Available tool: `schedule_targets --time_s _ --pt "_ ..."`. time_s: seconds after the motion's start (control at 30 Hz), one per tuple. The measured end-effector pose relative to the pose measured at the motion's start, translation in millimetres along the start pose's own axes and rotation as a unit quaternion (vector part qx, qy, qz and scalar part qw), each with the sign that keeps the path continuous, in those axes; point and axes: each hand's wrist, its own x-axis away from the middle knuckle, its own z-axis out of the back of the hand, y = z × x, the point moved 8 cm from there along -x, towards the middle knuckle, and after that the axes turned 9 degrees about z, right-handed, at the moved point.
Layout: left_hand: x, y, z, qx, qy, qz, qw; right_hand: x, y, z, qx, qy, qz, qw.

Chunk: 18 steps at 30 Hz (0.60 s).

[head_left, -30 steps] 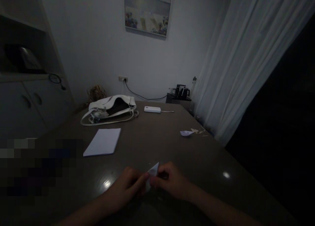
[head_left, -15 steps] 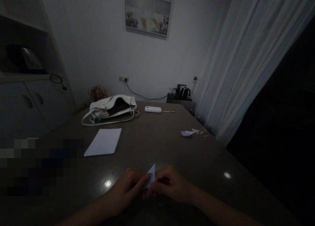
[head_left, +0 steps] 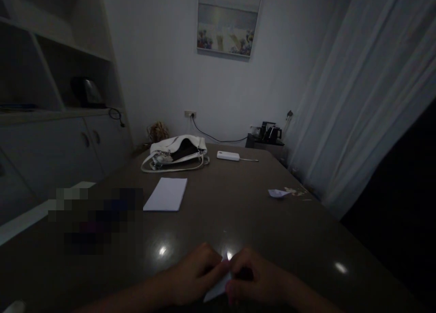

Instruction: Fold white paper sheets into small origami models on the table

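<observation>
Close to the table's near side, a small folded piece of white paper (head_left: 217,289) is pinched between both hands. My left hand (head_left: 197,273) is closed on its left side, thumb laid along the top. On the right, my right hand (head_left: 252,276) grips the paper with thumb and curled fingers. The two hands almost touch, and they cover much of the fold. Farther off, a stack of white paper sheets (head_left: 166,195) lies flat to the left. A small folded paper piece (head_left: 277,193) rests toward the right edge.
A white handbag (head_left: 177,151) sits at the far left of the dark table (head_left: 225,199). Behind the stack, a white power bank (head_left: 228,156) with a short cable lies near the far edge. Small scraps (head_left: 295,192) lie at the right. A blurred patch covers the left.
The view has swung left, so things appear farther right. The hands have drawn closer together, and the folded paper has tipped from upright to slanting, its lower end pointing down-left.
</observation>
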Motion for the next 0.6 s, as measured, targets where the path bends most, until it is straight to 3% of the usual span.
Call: schedule_targets --time_s 0.23,0.37,0.47,0.6 --pt "-2 -10 2.6 0.028 0.037 0.063 0.997 1 5 -7 -0.069 -0.015 -0.046 0.996" --pt "-4 -20 10.5 0.069 0.076 0.116 0.988 -6 4 2 -0.077 0.056 -0.043 0.994" --pt "-6 -23 10.4 0.13 0.049 0.13 0.982 -8 7 13 -0.087 0.108 -0.047 0.989" --pt "-9 -16 3.5 0.187 -0.017 0.1 0.977 -7 12 28 -0.1 0.161 -0.05 0.981"
